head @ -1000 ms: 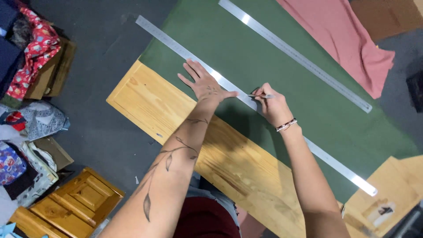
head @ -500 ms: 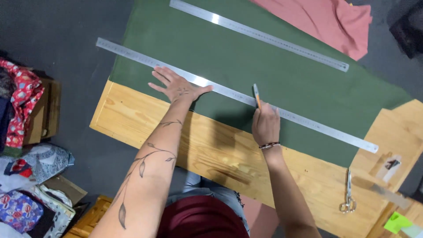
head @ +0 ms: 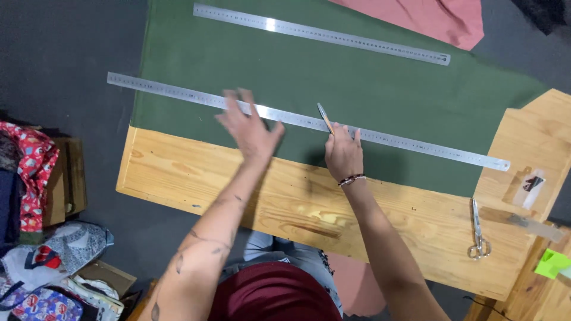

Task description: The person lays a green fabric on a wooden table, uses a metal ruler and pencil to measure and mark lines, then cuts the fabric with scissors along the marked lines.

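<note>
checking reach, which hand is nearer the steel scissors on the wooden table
Right. The right hand lies between the steel scissors and the left hand, which is farther away.

A single head-worn camera looks almost straight down from fairly high above the wooden desk (head: 178,172), its near edge toward the wearer, floor showing left of it.

Dark green cloth (head: 369,89), silver rulers (head: 416,144), pale pine table (head: 196,178), pink fabric (head: 434,18)

Scissors (head: 477,232), pink cloth (head: 428,18), second ruler (head: 321,34)
</note>
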